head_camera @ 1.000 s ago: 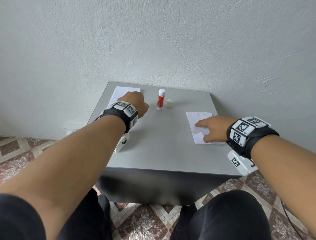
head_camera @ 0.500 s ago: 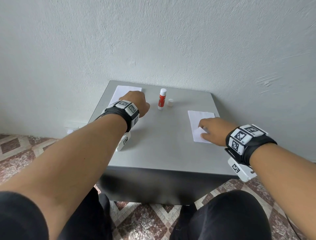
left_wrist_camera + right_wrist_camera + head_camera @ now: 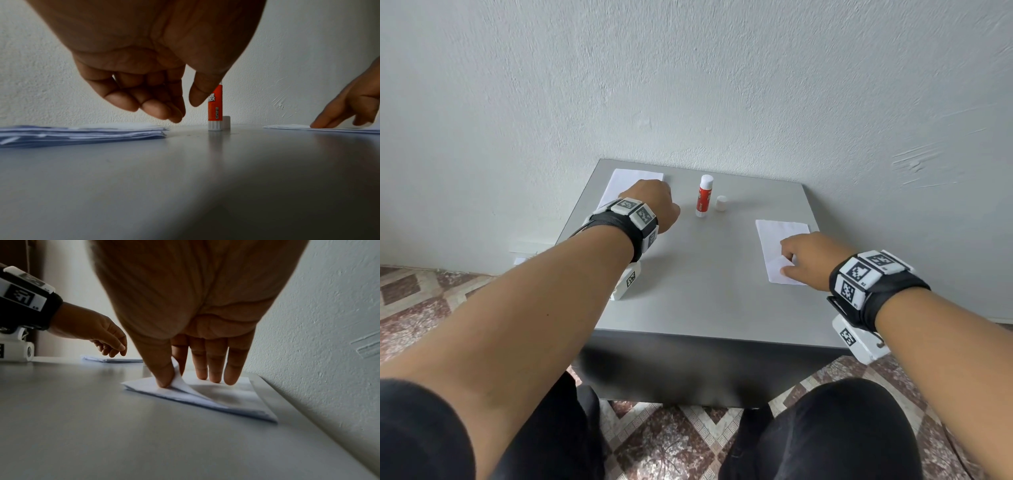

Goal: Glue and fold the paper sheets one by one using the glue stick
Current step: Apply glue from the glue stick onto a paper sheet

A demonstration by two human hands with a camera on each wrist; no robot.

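Right hand [image 3: 197,340] pinches up the top white sheet's corner [image 3: 180,382] from the thin white paper pile [image 3: 774,240] beneath it. Left hand [image 3: 156,91] hangs loosely curled, empty, over the stacked white sheets [image 3: 82,133]; the uncapped red glue stick [image 3: 703,195] stands just beside it on the grey bench [image 3: 705,291]. Gluing this sheet seems not yet begun.

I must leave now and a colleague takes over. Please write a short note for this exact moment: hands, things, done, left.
Left hand: loosely curled, holds nothing, hovers between the left stack and the glue stick.
Right hand: thumb and forefinger pinch the top sheet of the right pile; other fingers press it flat.
Glue stick upright, uncapped; cap beside it.
Done: cannot tell.
Left: glue and fold the lifted sheet, then the rest.
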